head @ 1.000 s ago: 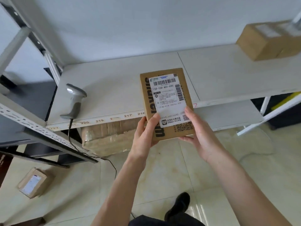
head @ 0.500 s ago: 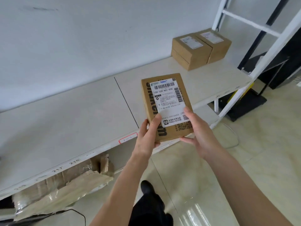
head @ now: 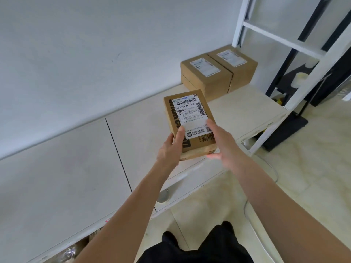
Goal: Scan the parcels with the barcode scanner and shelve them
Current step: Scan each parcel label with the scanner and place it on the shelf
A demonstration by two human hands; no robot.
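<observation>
Flat brown cardboard parcel [head: 190, 124], label up (barcode end away), long axis toward wall; left hand [head: 171, 149] and right hand [head: 222, 147] grip its near end above white shelf [head: 76, 168].

My one camera sits on my head, looking forward and down, close over my forearms. It faces the white shelf [head: 76, 168] and the wall [head: 95, 54] behind, floor [head: 303, 186] at right.
</observation>
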